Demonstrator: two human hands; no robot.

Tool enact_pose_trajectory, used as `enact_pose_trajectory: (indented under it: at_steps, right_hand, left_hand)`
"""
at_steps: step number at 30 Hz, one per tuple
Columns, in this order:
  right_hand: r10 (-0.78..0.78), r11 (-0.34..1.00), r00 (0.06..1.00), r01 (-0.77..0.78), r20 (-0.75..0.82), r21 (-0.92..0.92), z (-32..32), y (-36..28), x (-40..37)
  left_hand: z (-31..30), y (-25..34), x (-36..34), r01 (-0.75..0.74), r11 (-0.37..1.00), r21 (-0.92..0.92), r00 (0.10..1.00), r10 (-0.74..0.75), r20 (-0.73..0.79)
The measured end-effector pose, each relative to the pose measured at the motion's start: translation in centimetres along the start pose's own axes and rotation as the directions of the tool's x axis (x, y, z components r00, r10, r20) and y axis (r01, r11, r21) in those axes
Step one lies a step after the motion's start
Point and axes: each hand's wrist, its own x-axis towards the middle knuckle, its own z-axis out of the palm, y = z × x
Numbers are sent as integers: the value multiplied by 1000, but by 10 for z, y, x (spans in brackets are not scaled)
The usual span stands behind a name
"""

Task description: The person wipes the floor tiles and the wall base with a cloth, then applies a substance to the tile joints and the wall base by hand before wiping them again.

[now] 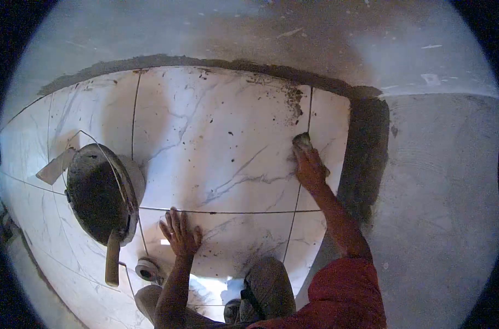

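My left hand lies open and flat on a white marble-look floor tile, fingers spread, just below a joint line. Out to the right, my right hand is closed around a small grey sponge-like pad, pressed on the tile beside the joint near the right edge. Part of the pad is hidden under the fingers. Dark crumbs of mortar are scattered over the large tile, thickest at its upper right.
Left of me stands a dark bucket with a wire handle; a wooden-handled tool and a pale flat blade stick out of it. A roll of tape sits near my knee. Wet mortar borders the tiles at right.
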Motion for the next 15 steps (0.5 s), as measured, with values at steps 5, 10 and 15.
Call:
enact_pose_trajectory:
  at_steps: [5, 10, 15]
  right_hand:
    - [189, 965, 956, -139, -223, 222, -11, 58, 88]
    - [-57, 995, 928, 22, -368, -99, 35, 38, 3]
    - [-14, 999, 883, -7, -469, -43, 15, 62, 57]
  left_hand:
    - [-7, 6, -2, 34, 999, -8, 999, -35, -32]
    - [0, 2, -7, 18, 1000, -6, 997, -18, -80]
    - [-4, 3, -3, 4, 1000, -8, 997, -4, -83]
